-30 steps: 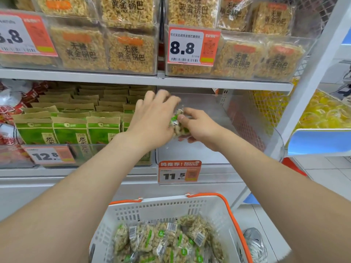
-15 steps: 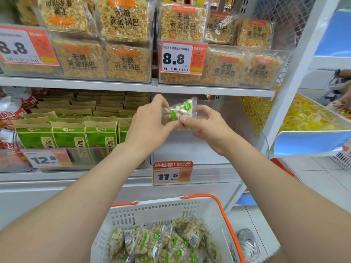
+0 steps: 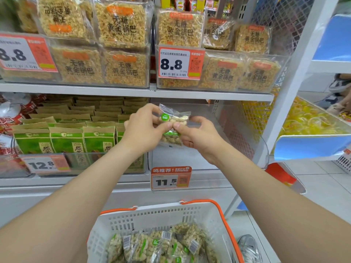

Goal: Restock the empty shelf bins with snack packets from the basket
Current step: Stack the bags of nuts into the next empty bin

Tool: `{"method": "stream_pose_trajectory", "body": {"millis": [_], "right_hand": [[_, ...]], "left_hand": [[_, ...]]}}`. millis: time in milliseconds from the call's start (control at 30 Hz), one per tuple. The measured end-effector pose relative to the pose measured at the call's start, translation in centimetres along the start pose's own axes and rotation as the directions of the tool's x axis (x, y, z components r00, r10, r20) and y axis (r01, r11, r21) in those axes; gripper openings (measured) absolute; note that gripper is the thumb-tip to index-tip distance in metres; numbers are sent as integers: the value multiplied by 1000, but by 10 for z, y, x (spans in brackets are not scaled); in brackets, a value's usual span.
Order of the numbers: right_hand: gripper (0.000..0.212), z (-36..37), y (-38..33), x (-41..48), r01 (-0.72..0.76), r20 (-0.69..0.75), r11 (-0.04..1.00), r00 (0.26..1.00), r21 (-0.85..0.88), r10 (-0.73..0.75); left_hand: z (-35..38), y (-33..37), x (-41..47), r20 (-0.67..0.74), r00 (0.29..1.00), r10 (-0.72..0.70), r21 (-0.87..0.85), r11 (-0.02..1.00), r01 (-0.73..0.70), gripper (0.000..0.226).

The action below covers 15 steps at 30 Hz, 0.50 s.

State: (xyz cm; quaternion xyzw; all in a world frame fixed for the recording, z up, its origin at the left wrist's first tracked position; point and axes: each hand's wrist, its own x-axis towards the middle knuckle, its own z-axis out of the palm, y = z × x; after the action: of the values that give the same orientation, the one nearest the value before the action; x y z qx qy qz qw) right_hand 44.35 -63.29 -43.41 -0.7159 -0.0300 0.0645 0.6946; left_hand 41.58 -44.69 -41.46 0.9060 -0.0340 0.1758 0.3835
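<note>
Snack packets are being pinched upright between left hand and right hand, both gripping firmly, probably squaring them for the empty bin behind.

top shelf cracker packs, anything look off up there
One cracker pack at the upper left sits upside down: its print is inverted and its orange label is at the bottom, unlike the neighbouring pack.

Upper shelf: bins of rice-crisp packs; lower shelf: green packets, clear bin.
</note>
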Motion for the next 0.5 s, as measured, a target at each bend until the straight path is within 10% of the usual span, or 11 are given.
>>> {"method": "stream_pose_trajectory", "body": {"millis": [133, 300, 500], "right_hand": [[24, 4, 2, 7, -13, 49, 992, 999, -128, 19], [18, 11, 15, 40, 2, -103, 935, 994, -355, -41], [20, 27, 24, 90, -82, -221, 851, 975, -519, -40]], "left_hand": [[3, 1, 2, -22, 1000, 19, 227, 974, -13, 48], [3, -15, 9, 19, 999, 34, 625, 780, -38, 59], [4, -16, 10, 8, 998, 61, 656, 753, -51, 30]]}}
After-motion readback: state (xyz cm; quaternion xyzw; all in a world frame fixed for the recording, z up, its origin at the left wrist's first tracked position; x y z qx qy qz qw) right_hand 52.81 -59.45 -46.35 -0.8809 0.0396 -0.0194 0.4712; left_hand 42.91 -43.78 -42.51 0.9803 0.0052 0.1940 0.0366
